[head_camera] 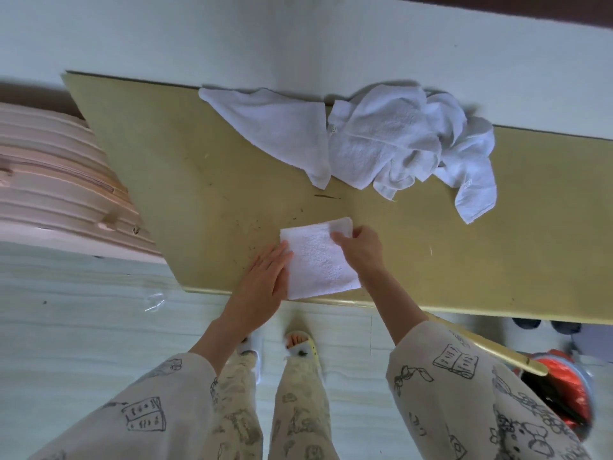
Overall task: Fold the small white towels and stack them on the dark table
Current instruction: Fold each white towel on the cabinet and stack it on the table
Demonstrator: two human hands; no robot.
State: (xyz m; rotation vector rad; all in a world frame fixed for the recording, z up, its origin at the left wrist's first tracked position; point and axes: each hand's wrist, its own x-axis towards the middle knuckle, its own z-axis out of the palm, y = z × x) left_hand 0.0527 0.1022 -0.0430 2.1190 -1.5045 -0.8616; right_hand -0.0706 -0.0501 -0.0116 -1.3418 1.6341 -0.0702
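A folded small white towel (318, 260) lies near the front edge of the yellowish table (185, 180). My left hand (265, 280) lies flat with straight fingers along the towel's left edge. My right hand (360, 249) sits on the towel's upper right part, its fingers bent onto the cloth. At the back of the table, against the wall, lies a flat unfolded white towel (275, 127). Beside it on the right is a crumpled heap of white towels (414, 144).
A pink ribbed suitcase (56, 180) stands left of the table. A red and black object (560, 393) sits on the floor under the table's right side. My slippered feet (282, 346) stand on the pale floor at the table's front edge.
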